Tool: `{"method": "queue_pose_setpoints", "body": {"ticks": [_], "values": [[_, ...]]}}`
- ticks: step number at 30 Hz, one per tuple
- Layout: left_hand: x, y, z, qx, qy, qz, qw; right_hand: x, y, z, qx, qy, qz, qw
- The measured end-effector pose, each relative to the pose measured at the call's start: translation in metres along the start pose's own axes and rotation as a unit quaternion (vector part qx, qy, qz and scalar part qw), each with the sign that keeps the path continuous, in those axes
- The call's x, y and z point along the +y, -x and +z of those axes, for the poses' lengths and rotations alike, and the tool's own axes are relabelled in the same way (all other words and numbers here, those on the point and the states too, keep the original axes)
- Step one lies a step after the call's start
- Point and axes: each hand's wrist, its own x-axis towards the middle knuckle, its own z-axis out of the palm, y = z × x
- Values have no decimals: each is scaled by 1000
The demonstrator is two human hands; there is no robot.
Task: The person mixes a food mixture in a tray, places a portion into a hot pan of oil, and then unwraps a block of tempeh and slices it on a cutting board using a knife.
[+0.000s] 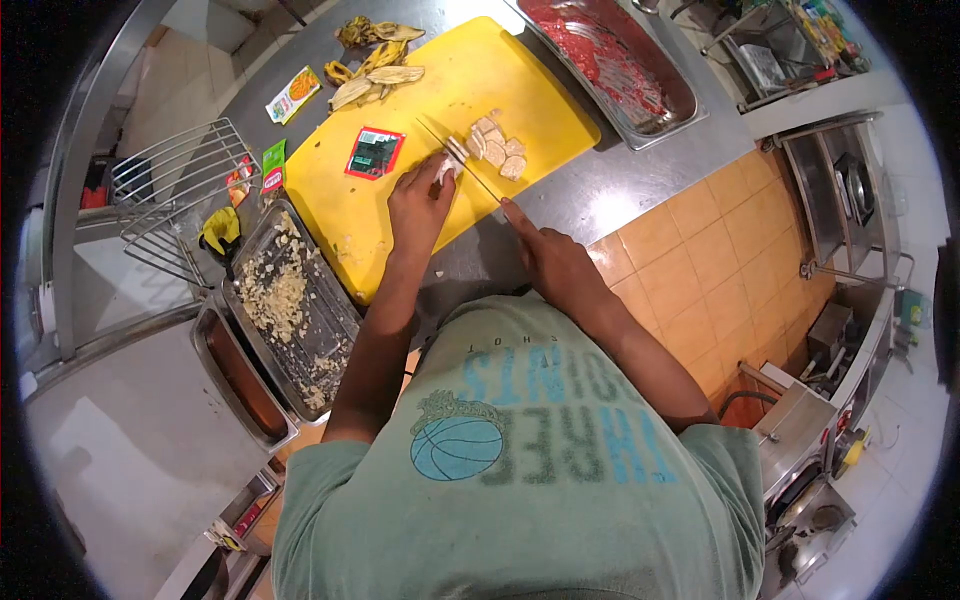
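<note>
My right hand [550,262] grips a knife [482,182] by its handle, index finger stretched forward along it. The thin blade lies slantwise over the yellow cutting board [540,85]. On the blade's near left side, my left hand [422,200] is closed on a pale food piece [447,165], held by the fingertips against the board. What kind of food it is, I cannot tell. Several cut beige pieces [495,145] lie just beyond the blade. A red-edged, dark green packet [375,152] rests on the board left of my left hand.
Banana peels [385,78] lie at the board's far left corner. A metal tray with red sauce [610,65] stands at the far right. Left are a tray of pale crumbled food [275,290], a pan of brown-red contents [240,375], a wire rack [170,180] and small packets [294,94].
</note>
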Motion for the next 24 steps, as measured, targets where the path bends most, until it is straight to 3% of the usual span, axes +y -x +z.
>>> {"method": "queue_pose_setpoints", "body": {"ticks": [24], "values": [[-2,0,1,24,25,-9,999,-19,17,-21,-26,41,7,999]]}}
